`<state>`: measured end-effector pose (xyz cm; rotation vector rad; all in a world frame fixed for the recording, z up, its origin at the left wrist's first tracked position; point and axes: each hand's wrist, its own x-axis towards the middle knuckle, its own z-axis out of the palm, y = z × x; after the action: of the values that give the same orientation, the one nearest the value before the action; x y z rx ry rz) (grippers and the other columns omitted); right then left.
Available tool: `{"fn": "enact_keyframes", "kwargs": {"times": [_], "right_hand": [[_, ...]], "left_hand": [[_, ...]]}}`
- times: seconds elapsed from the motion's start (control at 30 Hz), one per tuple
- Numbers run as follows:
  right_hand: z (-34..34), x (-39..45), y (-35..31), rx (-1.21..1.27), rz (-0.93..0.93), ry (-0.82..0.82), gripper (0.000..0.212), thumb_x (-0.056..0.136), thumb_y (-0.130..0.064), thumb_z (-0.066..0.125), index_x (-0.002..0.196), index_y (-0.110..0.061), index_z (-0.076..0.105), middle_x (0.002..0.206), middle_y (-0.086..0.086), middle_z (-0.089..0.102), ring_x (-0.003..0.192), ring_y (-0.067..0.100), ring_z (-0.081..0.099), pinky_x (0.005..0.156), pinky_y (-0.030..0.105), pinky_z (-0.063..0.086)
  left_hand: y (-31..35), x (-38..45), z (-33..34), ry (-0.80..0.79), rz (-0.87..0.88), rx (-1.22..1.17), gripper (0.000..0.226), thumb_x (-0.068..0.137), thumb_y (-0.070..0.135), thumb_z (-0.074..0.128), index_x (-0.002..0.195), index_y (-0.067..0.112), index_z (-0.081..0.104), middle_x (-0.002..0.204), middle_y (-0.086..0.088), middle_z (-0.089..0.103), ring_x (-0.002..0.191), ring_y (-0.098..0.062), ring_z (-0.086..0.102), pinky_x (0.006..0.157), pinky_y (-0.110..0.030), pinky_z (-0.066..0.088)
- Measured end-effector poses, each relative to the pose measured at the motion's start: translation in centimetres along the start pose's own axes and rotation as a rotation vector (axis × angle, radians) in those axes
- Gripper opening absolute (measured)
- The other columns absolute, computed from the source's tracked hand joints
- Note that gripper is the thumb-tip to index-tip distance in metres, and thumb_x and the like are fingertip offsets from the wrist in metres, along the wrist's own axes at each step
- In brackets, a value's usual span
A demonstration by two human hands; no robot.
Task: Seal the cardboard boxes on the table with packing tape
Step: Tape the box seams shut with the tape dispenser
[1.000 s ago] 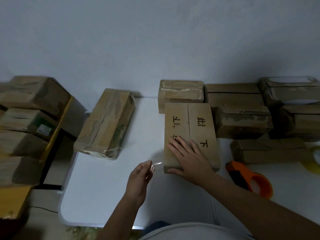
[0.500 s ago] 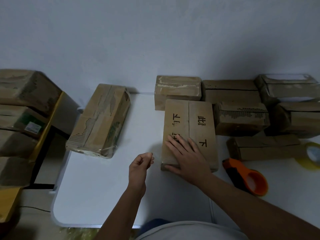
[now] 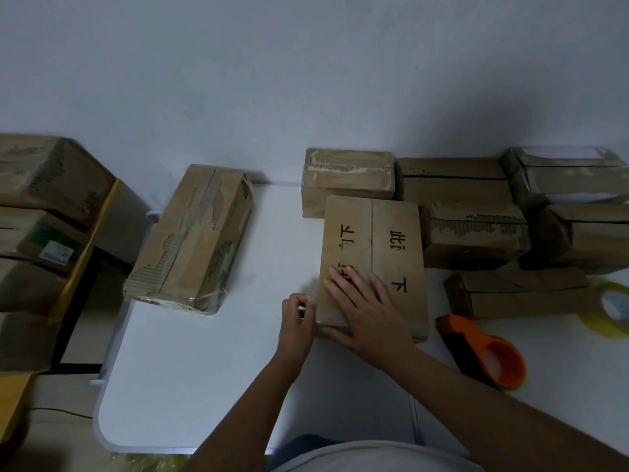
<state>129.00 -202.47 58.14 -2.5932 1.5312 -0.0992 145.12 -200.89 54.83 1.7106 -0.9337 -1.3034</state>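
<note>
A flat cardboard box (image 3: 391, 233) with black characters on its lid lies mid-table, its centre seam running away from me. My right hand (image 3: 371, 308) presses flat on the near left part of the lid, fingers straight, with the thumb against the front face. My left hand (image 3: 296, 321) sits against the box's near left corner with its fingertips pinched together. The thin clear tape strip it pinched a moment ago does not show now. An orange tape dispenser (image 3: 493, 356) lies to the right of my right forearm.
A taped box (image 3: 194, 240) lies at the table's (image 3: 204, 369) left edge. Several boxes (image 3: 473, 233) crowd the back right by the wall. A yellowish tape roll (image 3: 612, 308) sits at the far right. More boxes (image 3: 41, 185) are stacked on a shelf off the table's left.
My left hand moved right, from a gap away to the box's near left corner. The glinting tape strip between it and the box is no longer visible. My right hand stayed put.
</note>
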Motion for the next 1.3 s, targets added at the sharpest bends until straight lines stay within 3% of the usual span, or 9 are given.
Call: {"fn": "enact_keyframes", "kwargs": {"times": [0.13, 0.3, 0.43, 0.6, 0.73, 0.87, 1.0, 1.17, 1.3], "right_hand": [[-0.1, 0.1, -0.1, 0.0, 0.002, -0.01, 0.077, 0.092, -0.07, 0.031, 0.153, -0.024, 0.021, 0.162, -0.005, 0.013, 0.15, 0.018, 0.009, 0.118, 0.049, 0.017], [-0.4, 0.0, 0.0, -0.001, 0.002, -0.027, 0.078, 0.091, -0.071, 0.032, 0.153, -0.025, 0.02, 0.162, -0.007, 0.011, 0.15, 0.016, 0.006, 0.119, 0.048, 0.015], [-0.2, 0.1, 0.0, 0.011, 0.008, -0.03, 0.079, 0.091, -0.072, 0.03, 0.154, -0.026, 0.018, 0.163, -0.008, 0.009, 0.15, 0.016, 0.005, 0.119, 0.049, 0.016], [0.2, 0.2, -0.1, 0.004, 0.006, -0.035, 0.079, 0.091, -0.072, 0.029, 0.154, -0.025, 0.018, 0.163, -0.007, 0.009, 0.15, 0.016, 0.006, 0.119, 0.05, 0.015], [0.1, 0.2, -0.1, 0.003, 0.004, -0.04, 0.074, 0.094, -0.068, 0.023, 0.153, -0.023, 0.024, 0.162, -0.004, 0.014, 0.15, 0.019, 0.01, 0.117, 0.051, 0.018], [-0.2, 0.2, -0.2, -0.003, 0.002, -0.064, 0.077, 0.093, -0.072, 0.023, 0.154, -0.024, 0.021, 0.163, -0.004, 0.011, 0.15, 0.019, 0.009, 0.117, 0.052, 0.019], [-0.6, 0.2, 0.0, -0.01, -0.004, -0.102, 0.084, 0.089, -0.078, 0.025, 0.154, -0.024, 0.018, 0.163, -0.005, 0.011, 0.15, 0.019, 0.01, 0.118, 0.051, 0.018], [-0.6, 0.2, 0.1, -0.025, -0.013, -0.109, 0.086, 0.088, -0.078, 0.028, 0.155, -0.024, 0.016, 0.163, -0.004, 0.011, 0.15, 0.02, 0.009, 0.118, 0.051, 0.016], [-1.0, 0.5, 0.5, -0.015, -0.056, -0.139, 0.087, 0.087, -0.078, 0.026, 0.155, -0.029, 0.002, 0.163, -0.008, -0.007, 0.149, 0.016, -0.01, 0.12, 0.05, 0.004]], "left_hand": [[0.4, 1.0, 0.0, -0.07, 0.01, 0.046, 0.022, 0.104, 0.023, 0.046, 0.126, 0.021, 0.046, 0.121, 0.002, 0.042, 0.105, -0.013, 0.053, 0.081, -0.022, 0.053], [1.0, 2.7, -0.2, -0.105, 0.068, 0.361, 0.021, 0.103, 0.014, 0.046, 0.118, 0.009, 0.06, 0.121, -0.01, 0.056, 0.103, -0.018, 0.057, 0.091, -0.035, 0.05], [1.4, 1.1, -2.0, 0.063, -0.025, 0.308, 0.028, 0.104, 0.025, 0.045, 0.109, 0.015, 0.07, 0.102, 0.001, 0.073, 0.099, -0.014, 0.067, 0.087, -0.03, 0.051], [2.7, -2.7, -1.8, -0.083, -0.044, 0.075, 0.042, 0.106, 0.038, 0.034, 0.125, 0.02, 0.067, 0.117, 0.001, 0.071, 0.105, -0.008, 0.066, 0.096, -0.027, 0.052], [2.9, -3.9, -0.5, -0.169, 0.052, 0.229, 0.044, 0.105, 0.043, 0.035, 0.147, 0.033, 0.041, 0.126, 0.019, 0.048, 0.1, 0.01, 0.052, 0.078, 0.003, 0.035], [2.4, -3.1, -2.8, -0.395, 0.104, 0.343, 0.056, 0.104, 0.04, 0.04, 0.156, 0.036, 0.018, 0.141, 0.02, 0.042, 0.121, 0.004, 0.047, 0.091, -0.007, 0.038], [2.6, -0.5, -5.8, -0.535, 0.278, 0.473, 0.063, 0.095, 0.032, 0.064, 0.151, 0.035, 0.035, 0.143, 0.018, 0.052, 0.125, 0.005, 0.052, 0.103, -0.015, 0.042], [2.7, 1.9, -6.4, -0.535, 0.403, 0.74, 0.068, 0.086, 0.048, 0.067, 0.147, 0.042, 0.039, 0.137, 0.012, 0.06, 0.116, -0.004, 0.062, 0.097, -0.023, 0.05], [2.1, 1.4, -6.4, -0.495, 0.414, 0.753, 0.072, 0.085, 0.053, 0.066, 0.149, 0.042, 0.035, 0.144, 0.012, 0.053, 0.116, 0.0, 0.06, 0.088, -0.008, 0.045]]}}
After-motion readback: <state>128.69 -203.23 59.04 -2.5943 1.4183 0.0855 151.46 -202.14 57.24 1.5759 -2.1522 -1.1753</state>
